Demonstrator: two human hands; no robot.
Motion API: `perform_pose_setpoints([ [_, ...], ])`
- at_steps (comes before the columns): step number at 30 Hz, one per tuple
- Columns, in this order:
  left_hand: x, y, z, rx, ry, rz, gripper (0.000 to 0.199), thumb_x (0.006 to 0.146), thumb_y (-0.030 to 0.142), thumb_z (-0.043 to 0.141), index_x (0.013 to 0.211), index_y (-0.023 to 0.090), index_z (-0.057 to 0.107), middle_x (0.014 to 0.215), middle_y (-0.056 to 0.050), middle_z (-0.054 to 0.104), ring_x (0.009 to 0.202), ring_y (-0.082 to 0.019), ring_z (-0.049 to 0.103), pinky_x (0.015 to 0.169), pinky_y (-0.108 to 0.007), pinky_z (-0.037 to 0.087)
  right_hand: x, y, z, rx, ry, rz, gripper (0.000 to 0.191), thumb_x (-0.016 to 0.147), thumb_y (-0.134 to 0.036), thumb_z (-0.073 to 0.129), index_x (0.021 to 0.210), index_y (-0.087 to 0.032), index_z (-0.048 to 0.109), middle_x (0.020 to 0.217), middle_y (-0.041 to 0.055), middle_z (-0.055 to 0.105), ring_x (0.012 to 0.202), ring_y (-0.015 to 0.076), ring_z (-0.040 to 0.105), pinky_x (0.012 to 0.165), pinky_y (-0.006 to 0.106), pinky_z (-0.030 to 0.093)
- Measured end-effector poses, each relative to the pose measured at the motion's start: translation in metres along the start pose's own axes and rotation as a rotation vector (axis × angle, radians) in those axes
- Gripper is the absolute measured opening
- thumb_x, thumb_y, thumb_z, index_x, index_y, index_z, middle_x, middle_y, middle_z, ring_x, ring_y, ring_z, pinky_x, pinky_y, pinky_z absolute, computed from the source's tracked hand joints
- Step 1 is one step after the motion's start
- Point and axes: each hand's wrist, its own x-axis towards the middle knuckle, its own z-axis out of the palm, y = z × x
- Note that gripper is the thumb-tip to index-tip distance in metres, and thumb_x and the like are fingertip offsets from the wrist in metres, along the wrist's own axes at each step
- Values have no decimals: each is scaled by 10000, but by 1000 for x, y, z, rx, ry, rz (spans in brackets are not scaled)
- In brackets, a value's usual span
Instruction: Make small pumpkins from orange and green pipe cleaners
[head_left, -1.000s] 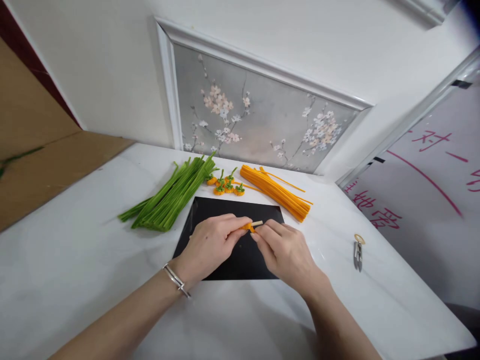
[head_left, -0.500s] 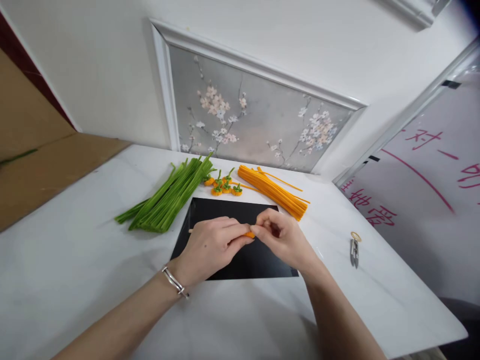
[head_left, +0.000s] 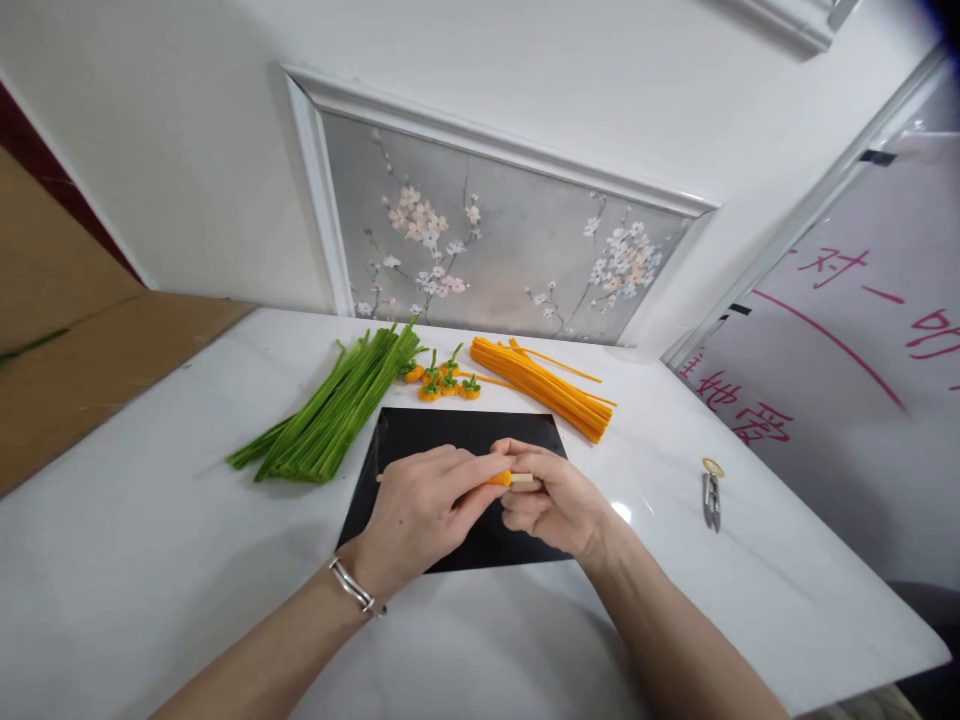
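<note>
Over a black mat (head_left: 450,430), my left hand (head_left: 420,500) is closed round a thin wooden stick (head_left: 522,478) lying sideways. An orange pipe cleaner (head_left: 499,478) is wound on the stick and shows at the left fingertips. The stick's pale right end sticks out towards my right palm. My right hand (head_left: 555,495) is curled about that end, its upper fingers against my left index finger. Whatever those right fingers pinch is hidden. Beyond the mat sit several small orange pumpkin-like pieces (head_left: 448,384) with green tops.
Green pipe cleaners (head_left: 330,410) lie bundled at the back left, orange pipe cleaners (head_left: 540,385) at the back right. Small metal snips (head_left: 712,500) with a yellow ring rest on the white table (head_left: 675,600) at the right. Cardboard (head_left: 150,340) borders the left side.
My right hand has turned palm upward and its fingers have curled lower, baring the stick's right end. My left hand keeps its hold. The view has tipped slightly.
</note>
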Motion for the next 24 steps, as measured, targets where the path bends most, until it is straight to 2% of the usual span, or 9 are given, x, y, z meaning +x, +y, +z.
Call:
perform_pose_setpoints([
  [2,3,1,0,-187,-17,-144,207,872,185,587,1035,239,702,823,-3,716,722,-134,626,666,-247,490,0,2,1,-22,3,-28,187,772,-220,633,795,-212,448,502,-136,201,420,36,81,432,187,125],
  [4,7,1,-3,-422,-23,-328,148,860,215,601,949,216,720,813,-11,704,722,-134,618,662,-242,494,-1,5,3,-113,38,-125,180,827,-300,609,806,-213,453,530,-120,256,428,44,124,430,195,148],
  [6,12,1,-7,-643,-54,-513,135,854,270,611,802,186,703,698,3,646,629,-114,557,582,-223,460,-1,7,3,-299,121,-330,176,882,-371,561,866,-208,496,595,-83,374,442,54,229,432,207,209],
  [7,14,0,-9,-745,-94,-596,204,863,309,600,730,175,676,631,15,590,559,-94,491,518,-211,413,-1,8,2,-425,172,-460,169,898,-373,550,914,-207,525,644,-61,432,465,61,301,446,215,262],
  [10,16,-1,-15,-1037,-220,-754,306,874,395,574,677,165,612,570,36,461,478,-67,320,430,-211,267,-3,5,-2,-837,255,-810,165,894,-272,582,1053,-229,597,815,-7,559,633,100,503,580,247,425],
  [12,15,0,-16,-1177,-291,-788,303,868,412,578,691,167,593,584,35,440,483,-67,287,434,-225,232,-5,0,-5,-1044,237,-925,236,875,-220,612,1107,-257,622,926,17,606,716,117,551,645,262,473],
  [15,13,3,-16,-1254,-368,-796,300,875,404,576,691,168,574,590,35,424,494,-73,259,448,-242,207,-8,-6,-8,-1186,202,-983,276,868,-213,630,1138,-275,642,970,28,632,718,120,578,640,262,506],
  [20,14,4,-17,-1205,-419,-780,282,896,392,556,734,165,596,615,36,416,504,-76,224,458,-254,166,-8,-9,-10,-1206,169,-996,274,878,-232,622,1147,-277,652,916,22,648,745,132,617,659,267,535],
  [24,16,3,-17,-1044,-410,-711,316,914,393,517,715,162,599,623,33,435,512,-82,250,471,-256,185,-8,-8,-11,-1199,176,-1007,192,871,-213,634,1051,-263,680,917,28,672,753,141,629,659,275,536],
])
